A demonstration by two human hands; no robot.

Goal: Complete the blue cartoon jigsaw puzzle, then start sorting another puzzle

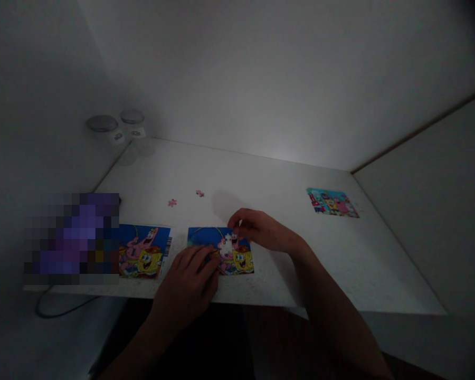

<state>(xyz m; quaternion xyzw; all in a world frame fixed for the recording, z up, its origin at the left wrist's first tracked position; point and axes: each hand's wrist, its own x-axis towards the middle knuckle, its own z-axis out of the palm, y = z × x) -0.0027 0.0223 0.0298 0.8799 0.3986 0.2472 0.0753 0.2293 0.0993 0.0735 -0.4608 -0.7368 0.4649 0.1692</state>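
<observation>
Blue and yellow jigsaw puzzle (237,261) lies on the white table (340,258), near its front edge, and it has a white gap (227,245) in the middle. The right hand (257,229) is half closed, with its fingertips (234,220) at the puzzle's upper edge, beside the gap; I cannot tell if they hold a piece. The left hand (188,285) is loosely curved on the puzzle's lower left part, and I cannot tell if it grips anything. A similar printed picture (142,252) lies to the left, two pink puzzle pieces (172,202) are farther forward, and a small cartoon card (332,202) lies at right.
</observation>
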